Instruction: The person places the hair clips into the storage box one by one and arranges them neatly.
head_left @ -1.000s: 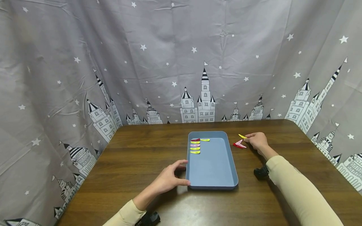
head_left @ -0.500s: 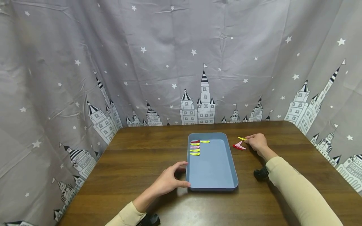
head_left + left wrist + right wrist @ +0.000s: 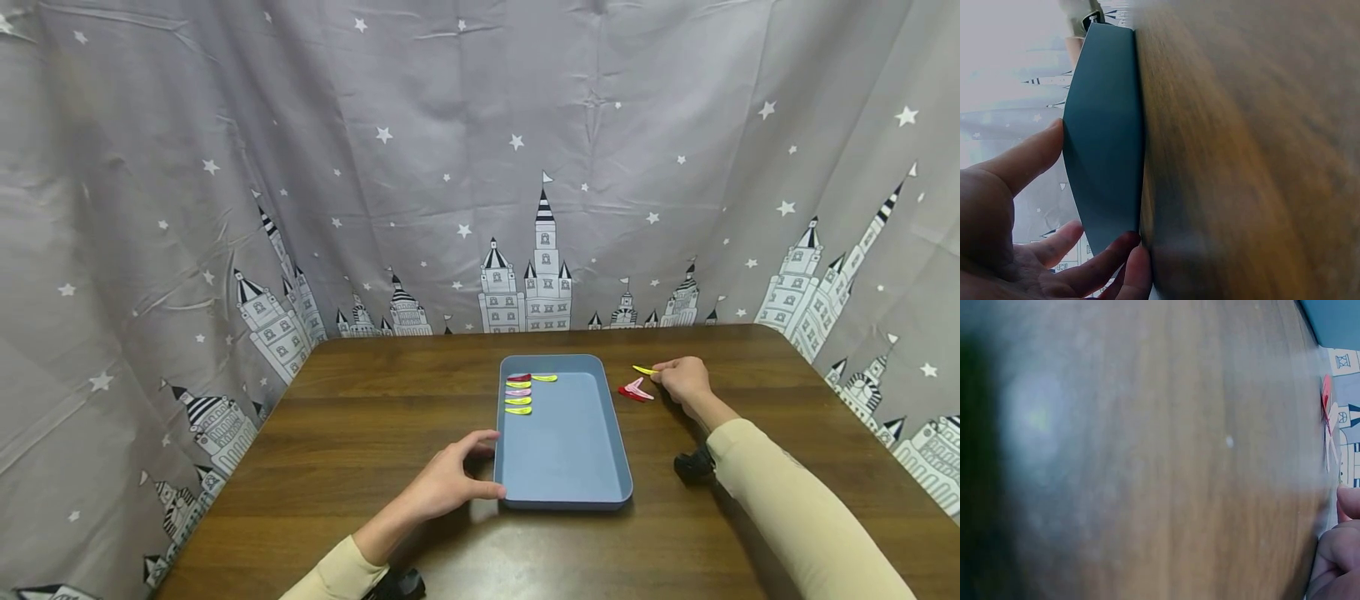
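In the head view my right hand (image 3: 682, 379) pinches one end of a yellow hair clip (image 3: 642, 369) over the table, right of the tray. Just below that clip lie a pink hair clip (image 3: 637, 388) and a red hair clip (image 3: 632, 394), overlapping. My left hand (image 3: 448, 479) rests against the left side of the blue tray (image 3: 562, 505), thumb by the near corner and fingers spread. The left wrist view shows its fingers touching the tray wall (image 3: 1107, 137). Inside the tray, yellow, pink and dark red clips form a column at the upper left, with another yellow clip (image 3: 545, 378) beside the top one.
The tray stands on a brown wooden table (image 3: 375, 400). A grey curtain (image 3: 420, 167) printed with castles and stars hangs behind the table and along its sides. Dark wrist cameras sit under both sleeves.
The head view has tilted slightly, so everything sits a little lower in it. My right hand stays beside the pile with the yellow hair clip, and my left hand remains at the tray.
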The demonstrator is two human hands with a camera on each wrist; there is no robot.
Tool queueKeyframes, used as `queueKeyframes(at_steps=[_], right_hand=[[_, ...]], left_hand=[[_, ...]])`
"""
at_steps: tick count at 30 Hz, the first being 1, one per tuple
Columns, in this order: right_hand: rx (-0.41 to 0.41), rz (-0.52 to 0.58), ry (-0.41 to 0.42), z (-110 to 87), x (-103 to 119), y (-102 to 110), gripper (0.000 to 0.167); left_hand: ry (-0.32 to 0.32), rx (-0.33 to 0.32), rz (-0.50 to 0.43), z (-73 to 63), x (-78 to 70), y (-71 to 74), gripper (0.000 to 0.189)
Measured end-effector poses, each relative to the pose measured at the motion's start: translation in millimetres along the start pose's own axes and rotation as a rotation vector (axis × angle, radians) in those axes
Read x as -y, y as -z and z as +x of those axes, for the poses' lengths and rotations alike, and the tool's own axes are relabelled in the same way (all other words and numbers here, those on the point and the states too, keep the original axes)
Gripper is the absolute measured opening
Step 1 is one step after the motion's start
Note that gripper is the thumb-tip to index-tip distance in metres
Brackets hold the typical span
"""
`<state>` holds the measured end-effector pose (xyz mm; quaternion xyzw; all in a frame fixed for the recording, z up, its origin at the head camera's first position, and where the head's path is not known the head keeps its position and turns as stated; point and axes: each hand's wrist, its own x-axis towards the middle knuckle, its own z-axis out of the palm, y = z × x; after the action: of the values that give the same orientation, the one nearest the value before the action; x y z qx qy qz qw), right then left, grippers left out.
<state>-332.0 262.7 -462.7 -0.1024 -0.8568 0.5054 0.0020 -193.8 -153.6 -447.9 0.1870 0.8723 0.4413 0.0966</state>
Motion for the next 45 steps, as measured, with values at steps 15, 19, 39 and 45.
queueKeyframes(at_steps=[15, 19, 39, 45], right_hand=[[0.019, 0.021, 0.029, -4.4, 12.2, 4.6, 0.034], [0.030, 0.034, 0.030, -6.2, 18.2, 3.8, 0.035], [0.090, 0.031, 0.063, -12.0, 48.5, -1.7, 0.035], [0.111, 0.026, 0.064, -13.3, 57.5, -5.9, 0.034]], left_hand=[[-0.004, 0.011, -0.003, -0.7, 1.7, -0.3, 0.079], [-0.009, 0.008, -0.005, -0.5, 2.4, -0.4, 0.080], [0.001, 0.004, 0.002, -1.4, 0.2, -0.2, 0.079], [-0.003, 0.001, -0.001, -1.3, -0.7, -0.1, 0.079]])
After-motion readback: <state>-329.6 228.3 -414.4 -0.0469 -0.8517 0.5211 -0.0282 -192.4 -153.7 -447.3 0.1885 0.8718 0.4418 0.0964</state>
